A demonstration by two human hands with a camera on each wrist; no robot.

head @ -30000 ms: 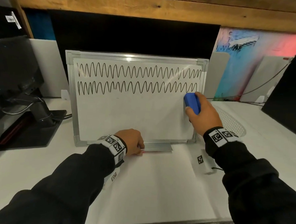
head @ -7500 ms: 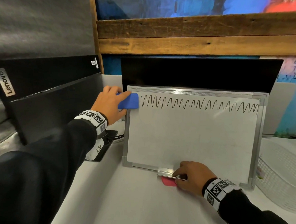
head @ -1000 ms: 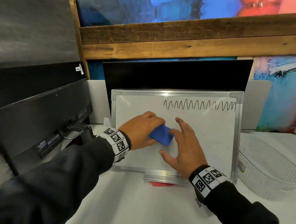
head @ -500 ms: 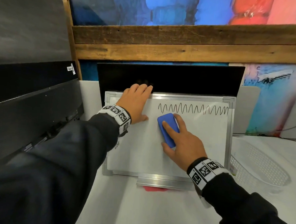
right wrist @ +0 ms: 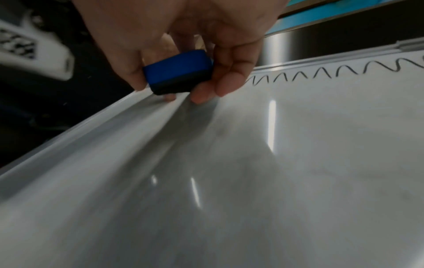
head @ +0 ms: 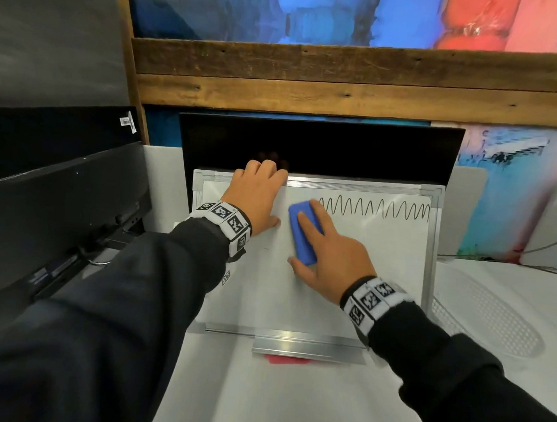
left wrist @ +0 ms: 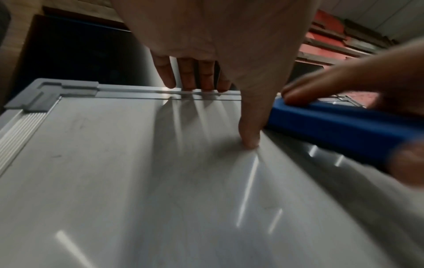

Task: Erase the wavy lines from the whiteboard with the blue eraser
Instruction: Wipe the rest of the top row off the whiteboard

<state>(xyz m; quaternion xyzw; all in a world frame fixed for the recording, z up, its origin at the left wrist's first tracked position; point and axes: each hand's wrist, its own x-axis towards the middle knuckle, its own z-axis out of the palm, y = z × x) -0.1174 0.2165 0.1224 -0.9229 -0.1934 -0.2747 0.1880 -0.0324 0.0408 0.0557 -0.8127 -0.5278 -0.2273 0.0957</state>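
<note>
Whiteboard (head: 364, 263) stands propped upright on a white table (head: 277, 398), leaning back against a dark monitor (head: 338, 149). One wavy line (head: 374, 209) runs along the upper right of the board, just under the frame. The right hand (head: 329, 255) grasps the blue eraser (head: 302, 233), thumb on its lower left edge, fingers laid along its back and far side, and presses it flat on the board just left of the line's first loop. The left hand (head: 255, 196) holds the top frame: fingers curled over the edge, thumb on the white face beside the eraser.

The head view hides the eraser's underside — the right wrist view shows the eraser (right wrist: 177, 72) end-on, blue above a black felt layer, pinched between thumb and fingertips (right wrist: 227, 85), with the line (right wrist: 332, 70) trailing off to the right. The left wrist view shows what neither other view does: the four left fingers (left wrist: 190, 72) reaching the frame's top rail beside a grey plastic corner piece (left wrist: 55, 96), the thumb tip pressed on the board, and the eraser's long blue side (left wrist: 339, 125) close against it.

Around the board: a second black monitor (head: 60, 215) to the left, a white mesh basket (head: 491, 318) to the right, a red scrap (head: 287, 360) under the board's metal tray (head: 308, 348), rough wooden planks (head: 342, 82) — and a blue and red painting (head: 345, 14) above.
</note>
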